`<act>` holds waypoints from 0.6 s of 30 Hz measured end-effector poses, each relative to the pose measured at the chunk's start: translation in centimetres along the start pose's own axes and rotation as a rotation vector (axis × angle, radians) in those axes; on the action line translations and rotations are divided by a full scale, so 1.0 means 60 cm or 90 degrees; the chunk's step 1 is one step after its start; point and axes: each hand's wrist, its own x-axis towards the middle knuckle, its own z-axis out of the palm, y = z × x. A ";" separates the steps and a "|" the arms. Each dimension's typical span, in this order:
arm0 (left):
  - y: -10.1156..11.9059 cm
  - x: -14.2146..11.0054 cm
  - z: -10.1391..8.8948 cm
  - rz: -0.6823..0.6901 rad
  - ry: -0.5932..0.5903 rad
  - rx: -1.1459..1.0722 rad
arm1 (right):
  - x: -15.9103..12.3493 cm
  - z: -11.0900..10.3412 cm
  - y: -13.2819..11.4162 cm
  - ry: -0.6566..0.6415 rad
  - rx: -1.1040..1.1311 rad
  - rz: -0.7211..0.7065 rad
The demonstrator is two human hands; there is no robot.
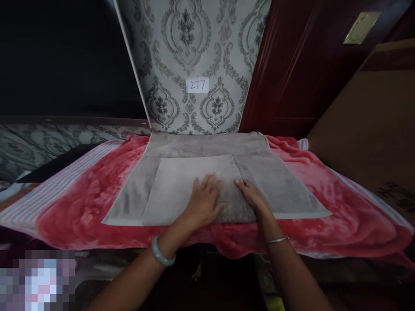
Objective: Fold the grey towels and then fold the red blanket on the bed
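A small light grey towel (181,185) lies flat on top of a larger grey towel (285,190), near its front edge. My left hand (205,199) rests palm down on the small towel with its fingers spread, slightly blurred. At the small towel's right edge is my right hand (251,194), its fingers bent and pressed together on that edge. Part of the small towel is hidden under my left hand. Both towels are spread over a red plush blanket (81,194).
A striped cloth (81,166) shows beneath the blanket. A dark screen (65,60) stands at the back left. Patterned wallpaper bears a paper label (197,85) reading 277. At the right, a large cardboard box (372,116) stands beside a dark red wooden panel (285,65).
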 end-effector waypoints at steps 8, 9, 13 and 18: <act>0.041 0.024 0.099 0.067 -0.022 -0.025 | -0.001 0.009 -0.002 0.049 -0.085 -0.032; 0.040 0.020 0.098 0.065 -0.021 -0.025 | -0.003 0.009 -0.002 0.048 -0.077 -0.030; 0.029 -0.006 0.083 0.049 -0.022 -0.014 | -0.009 0.006 -0.003 0.040 -0.052 -0.012; -0.026 -0.086 0.067 -0.058 -0.006 0.050 | -0.013 0.002 -0.003 0.048 -0.067 -0.013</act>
